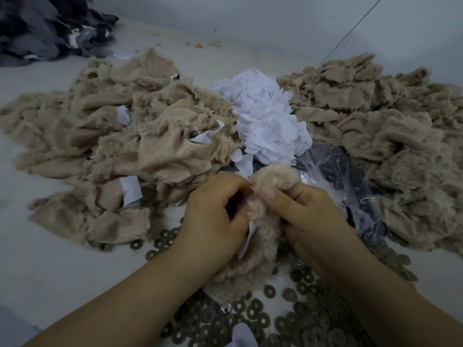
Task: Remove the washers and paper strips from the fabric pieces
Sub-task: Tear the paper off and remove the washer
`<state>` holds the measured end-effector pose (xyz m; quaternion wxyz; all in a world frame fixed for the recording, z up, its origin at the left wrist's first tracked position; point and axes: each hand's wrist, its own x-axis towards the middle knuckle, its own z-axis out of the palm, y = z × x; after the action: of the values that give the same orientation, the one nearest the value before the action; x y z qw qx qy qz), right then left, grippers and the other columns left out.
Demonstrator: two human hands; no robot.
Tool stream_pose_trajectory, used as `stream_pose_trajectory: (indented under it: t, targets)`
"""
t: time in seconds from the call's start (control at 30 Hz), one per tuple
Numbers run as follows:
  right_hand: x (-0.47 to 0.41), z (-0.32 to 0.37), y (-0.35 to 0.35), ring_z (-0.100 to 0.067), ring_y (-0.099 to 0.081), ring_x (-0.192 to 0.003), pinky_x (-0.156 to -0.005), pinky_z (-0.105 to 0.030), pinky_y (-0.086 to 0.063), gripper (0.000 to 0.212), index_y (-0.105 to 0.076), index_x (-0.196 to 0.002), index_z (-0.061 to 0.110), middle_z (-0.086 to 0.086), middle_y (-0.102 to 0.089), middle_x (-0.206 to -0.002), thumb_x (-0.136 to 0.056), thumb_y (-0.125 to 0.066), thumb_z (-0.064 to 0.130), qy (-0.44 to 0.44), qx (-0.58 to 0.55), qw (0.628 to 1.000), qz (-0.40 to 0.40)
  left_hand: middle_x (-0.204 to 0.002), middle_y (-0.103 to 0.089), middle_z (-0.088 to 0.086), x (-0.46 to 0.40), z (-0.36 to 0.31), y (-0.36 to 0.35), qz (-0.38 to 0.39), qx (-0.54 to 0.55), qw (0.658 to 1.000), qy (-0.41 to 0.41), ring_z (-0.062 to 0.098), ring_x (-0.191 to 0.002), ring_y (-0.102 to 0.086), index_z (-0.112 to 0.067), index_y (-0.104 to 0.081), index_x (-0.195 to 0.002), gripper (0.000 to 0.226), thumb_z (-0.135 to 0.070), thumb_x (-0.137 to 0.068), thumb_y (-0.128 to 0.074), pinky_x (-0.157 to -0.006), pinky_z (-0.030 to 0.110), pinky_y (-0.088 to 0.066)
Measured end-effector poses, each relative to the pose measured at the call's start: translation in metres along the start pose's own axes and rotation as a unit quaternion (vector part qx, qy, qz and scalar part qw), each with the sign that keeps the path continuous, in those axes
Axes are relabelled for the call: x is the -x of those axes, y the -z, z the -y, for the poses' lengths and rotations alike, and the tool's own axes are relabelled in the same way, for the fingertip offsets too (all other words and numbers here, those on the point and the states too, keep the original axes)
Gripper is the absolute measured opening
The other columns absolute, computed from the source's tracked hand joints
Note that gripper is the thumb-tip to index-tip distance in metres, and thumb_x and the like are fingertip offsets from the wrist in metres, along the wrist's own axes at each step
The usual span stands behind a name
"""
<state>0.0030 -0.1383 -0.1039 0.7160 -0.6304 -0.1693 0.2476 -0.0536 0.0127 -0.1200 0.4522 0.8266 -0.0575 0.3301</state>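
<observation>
Pinching one fur piece (263,216) between them, left hand (213,216) and right hand (308,216) curl tight around it, a paper strip (246,236) poking out below the left fingers. Washers (300,306) lie beneath, paper heap (265,121) beyond. The left pile (100,136) looks undone, the right pile (375,116) stripped; roughly halfway, room tight.

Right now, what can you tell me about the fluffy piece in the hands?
The fluffy fabric piece is tan and furry, like plush. It is bunched and folded, hanging down toward the washers on the table. The left hand and right hand each pinch its top from a side. A white paper strip peeks out beside the left hand.
</observation>
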Motion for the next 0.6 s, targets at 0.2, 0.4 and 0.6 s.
stream_pose_trajectory:
  t: [0.2,0.4,0.6]
  targets:
    - [0.006,0.005,-0.004,-0.040,-0.072,-0.098,-0.086,-0.055,-0.059,0.064,-0.074,-0.097,0.010,-0.023,-0.074,-0.101,-0.061,-0.086,0.061,-0.016,0.075,0.997,0.020,-0.069,-0.057,-0.006,0.001,0.002,-0.003,-0.038,-0.020,0.999,0.010,0.010,-0.065,-0.054,-0.012,-0.061,-0.074,0.013,-0.017,-0.081,-0.072,-0.058,0.027,-0.046]
    - [0.007,0.005,-0.012,-0.034,-0.074,-0.095,-0.089,-0.052,-0.058,0.038,-0.071,-0.106,-0.002,-0.020,-0.076,-0.100,-0.080,-0.073,0.025,-0.065,-0.044,0.993,-0.088,-0.072,-0.057,-0.009,0.001,0.000,-0.005,-0.017,-0.018,1.000,0.000,0.009,-0.068,-0.054,-0.014,-0.063,-0.077,0.012,-0.008,-0.081,-0.073,-0.060,0.024,-0.045]
    - [0.004,0.013,-0.013,-0.038,-0.073,-0.099,-0.090,-0.050,-0.057,0.036,-0.063,-0.120,-0.006,-0.026,-0.073,-0.109,-0.093,-0.065,0.017,-0.125,-0.143,0.974,-0.121,-0.089,-0.058,-0.008,-0.001,-0.006,-0.002,-0.006,0.020,1.000,-0.014,0.012,-0.083,-0.058,-0.015,-0.065,-0.100,0.019,-0.010,-0.082,-0.069,-0.071,0.026,-0.049]
